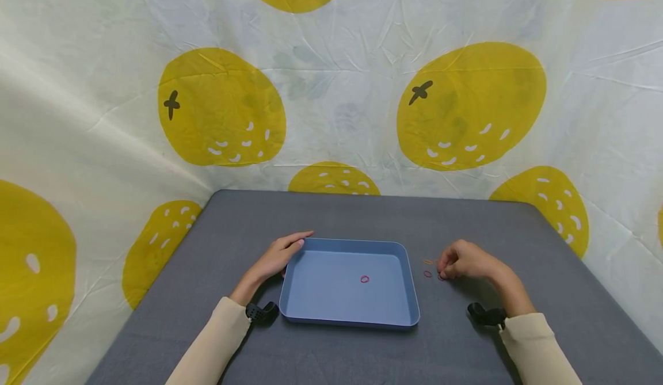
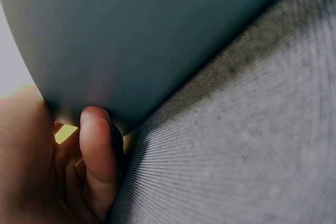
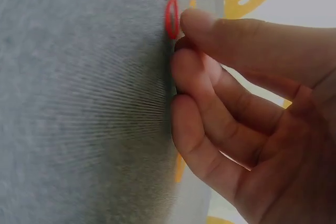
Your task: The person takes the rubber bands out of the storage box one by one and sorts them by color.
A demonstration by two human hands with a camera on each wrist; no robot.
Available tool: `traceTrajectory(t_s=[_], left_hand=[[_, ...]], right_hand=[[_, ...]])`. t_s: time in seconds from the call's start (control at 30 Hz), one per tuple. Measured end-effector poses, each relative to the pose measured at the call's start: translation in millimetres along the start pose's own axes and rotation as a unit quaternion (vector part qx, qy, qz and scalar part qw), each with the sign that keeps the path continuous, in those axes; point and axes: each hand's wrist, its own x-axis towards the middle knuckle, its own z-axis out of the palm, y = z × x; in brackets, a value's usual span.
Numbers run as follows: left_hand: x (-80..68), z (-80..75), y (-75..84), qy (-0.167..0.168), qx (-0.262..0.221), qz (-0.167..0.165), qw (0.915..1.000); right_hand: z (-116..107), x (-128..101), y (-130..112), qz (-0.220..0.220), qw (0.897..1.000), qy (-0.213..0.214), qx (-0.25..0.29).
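Note:
A blue tray (image 1: 305, 293) lies on the grey table, with one red rubber band (image 1: 365, 279) on its floor. My left hand (image 1: 282, 254) rests on the tray's far left corner with fingers straight along the rim. Its thumb (image 2: 97, 150) lies against the outer wall of the tray (image 2: 136, 35). Right of the tray, my right hand (image 1: 463, 260) has its fingers curled down to the table. Thumb (image 3: 210, 27) and forefinger pinch the near edge of a red rubber band (image 3: 171, 18) that still lies on the cloth (image 1: 441, 277).
Two more small bands lie between the tray and my right hand, one red (image 1: 427, 274) and one orange (image 1: 427, 262). The grey table (image 1: 544, 247) stands inside a white curtain printed with yellow fruit (image 1: 466, 106). A black camera sits at each wrist.

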Motion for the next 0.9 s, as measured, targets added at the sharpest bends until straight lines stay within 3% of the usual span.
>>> traceTrajectory(t_s=[0.6,0.9], left_hand=[[1.0,-0.5,1.0,0.006,0.008,0.009,0.9999],[0.5,-0.8,0.4,0.004,0.011,0.008,0.9999]], right_hand=[[4.1,3.7,0.3,-0.009,0.997,0.031,-0.072],[0.0,1.1,-3.6,-0.004,0.998,0.035,-0.057]])
